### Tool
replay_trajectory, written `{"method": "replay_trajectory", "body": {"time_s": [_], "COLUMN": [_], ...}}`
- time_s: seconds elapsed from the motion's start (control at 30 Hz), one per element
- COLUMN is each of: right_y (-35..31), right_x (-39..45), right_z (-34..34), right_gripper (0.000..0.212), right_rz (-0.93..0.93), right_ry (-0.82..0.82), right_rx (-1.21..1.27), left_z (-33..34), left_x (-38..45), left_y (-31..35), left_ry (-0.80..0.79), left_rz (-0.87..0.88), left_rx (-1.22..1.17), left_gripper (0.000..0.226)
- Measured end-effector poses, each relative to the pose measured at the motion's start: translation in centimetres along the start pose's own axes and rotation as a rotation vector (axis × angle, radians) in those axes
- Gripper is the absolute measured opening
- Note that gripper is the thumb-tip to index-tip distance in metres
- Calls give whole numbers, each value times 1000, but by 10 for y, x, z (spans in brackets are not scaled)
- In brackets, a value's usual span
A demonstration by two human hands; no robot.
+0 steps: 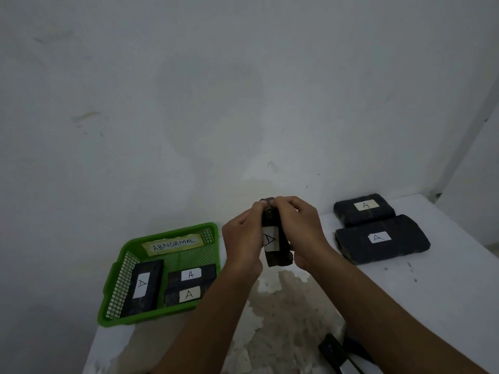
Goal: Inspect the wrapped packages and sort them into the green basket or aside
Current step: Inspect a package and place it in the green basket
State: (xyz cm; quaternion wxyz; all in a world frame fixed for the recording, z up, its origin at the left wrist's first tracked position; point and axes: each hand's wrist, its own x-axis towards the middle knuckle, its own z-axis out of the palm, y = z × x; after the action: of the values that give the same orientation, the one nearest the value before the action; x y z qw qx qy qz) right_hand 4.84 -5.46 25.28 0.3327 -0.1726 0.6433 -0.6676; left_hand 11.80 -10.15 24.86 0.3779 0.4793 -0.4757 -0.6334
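Note:
Both hands hold one black wrapped package point(278, 252) upright above the table's middle; its white label shows an A turned sideways. My left hand point(244, 240) grips its left side and my right hand point(299, 228) its right side, fingertips meeting at the top end. At the left stands the green basket point(116, 276), tagged ABNORMAL, with three black labelled packages inside point(143, 288) point(192, 275) point(186, 295). Two larger black packages with A labels lie aside at the right, one behind point(363, 209) the other point(383, 240).
The white table point(445, 292) has a stained, worn patch in front of me. More black packages point(339, 354) lie at the bottom edge under my right forearm. A white wall rises right behind the table. The table's left edge runs just below the basket.

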Motion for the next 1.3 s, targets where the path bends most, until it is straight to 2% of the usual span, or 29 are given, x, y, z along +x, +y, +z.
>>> {"method": "replay_trajectory", "body": {"time_s": [0.27, 0.4, 0.6, 0.87, 1.07, 1.3], "right_y": [5, 19, 60, 91, 105, 134], "right_x": [-4, -9, -16, -43, -48, -48], "right_z": [-4, -6, 2, 54, 108, 189], "right_gripper": [13, 14, 31, 31, 34, 31], "right_rz": [30, 11, -88, -108, -105, 15], "right_ry": [-62, -176, -339, -496, -465, -304], "right_rx": [-40, -76, -354, -427, -432, -379], "left_z": [-11, -24, -64, -144, -198, -277], "left_x": [1, -2, -4, -14, 9, 71], "left_y": [-4, -7, -14, -43, -42, -42], "left_ry": [-28, -2, 32, 151, 147, 75], "left_rz": [-23, -81, -208, 2, 28, 21], "left_rx": [14, -52, -68, 101, 140, 257], "left_gripper": [18, 16, 32, 25, 17, 21]}}
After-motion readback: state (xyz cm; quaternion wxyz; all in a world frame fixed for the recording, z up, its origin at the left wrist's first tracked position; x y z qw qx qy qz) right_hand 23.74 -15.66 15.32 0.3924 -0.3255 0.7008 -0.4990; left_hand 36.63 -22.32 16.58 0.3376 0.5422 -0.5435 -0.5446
